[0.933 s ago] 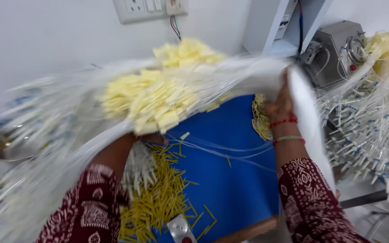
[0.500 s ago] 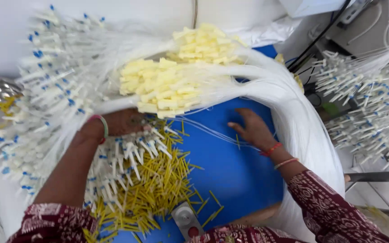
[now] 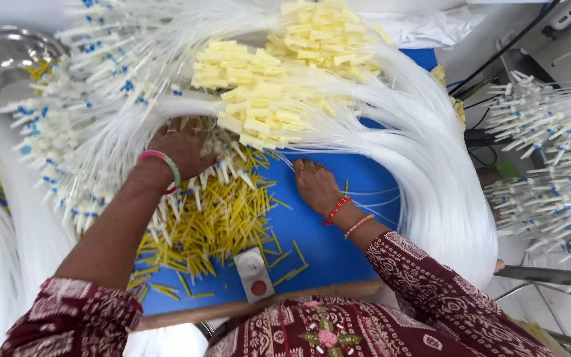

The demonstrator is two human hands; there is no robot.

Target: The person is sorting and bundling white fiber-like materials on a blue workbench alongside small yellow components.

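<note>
Overhead, white tube bundle (image 3: 391,132) arching above both hands (image 3: 315,185), touching the left (image 3: 180,149).

**Tubing bundle draped over the blue table**

I see a thick bundle of thin translucent white tubes (image 3: 424,165) arching across the blue table (image 3: 338,244), its strands sweeping down the right side. Pale yellow rectangular tags (image 3: 266,106) cluster at the tube ends near the middle. On the left, the tubes fan out with white connectors carrying blue tips (image 3: 67,119). Beneath lies a loose pile of short yellow caps (image 3: 213,225).
</note>
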